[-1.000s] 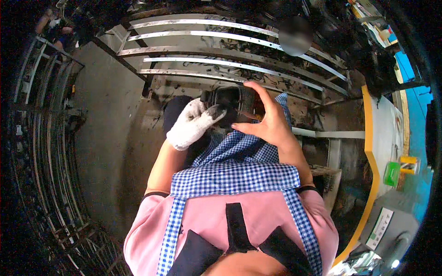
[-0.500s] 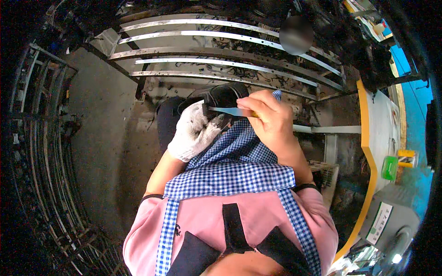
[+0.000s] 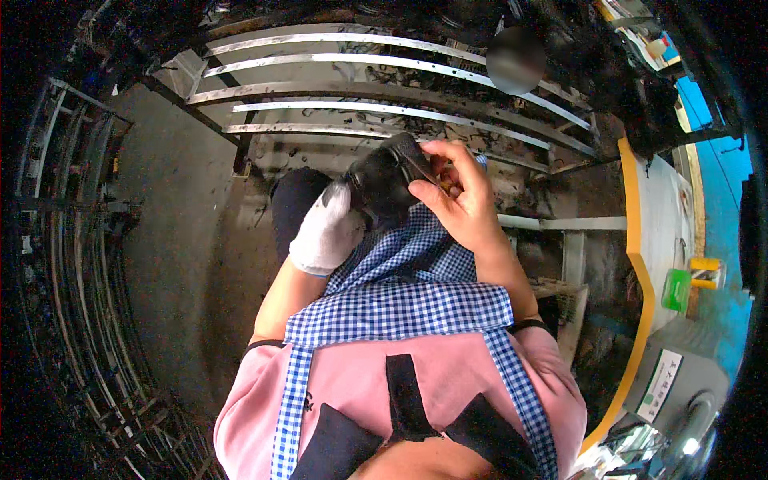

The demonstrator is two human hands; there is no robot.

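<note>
In front of my lap, my left hand point(image 3: 326, 232), in a white knit glove, is closed on a bulky black moulded part point(image 3: 382, 178). That part has a glossy rounded side and a raised block at its upper right; its exact kind does not show. My bare right hand point(image 3: 460, 192) is at the part's right side, thumb and fingers bent at its edge. A narrow-bladed knife point(image 3: 446, 187) sits in this hand, its yellowish handle mostly hidden by the fingers and its blade seen nearly edge-on against the part. The gloved fingertips are hidden behind the part.
A blue checked apron point(image 3: 400, 312) covers my lap. Beyond my knees stands a low metal rack point(image 3: 384, 96) of long bars, with black scraps beneath. Metal racking point(image 3: 80, 264) runs down the left. At right are a yellow-edged white table point(image 3: 660, 216) and a grey machine point(image 3: 680, 372).
The black part has come up and turned, showing its broad glossy side. My right hand has tilted and closed in on it, so the knife blade, plain before, is now mostly hidden.
</note>
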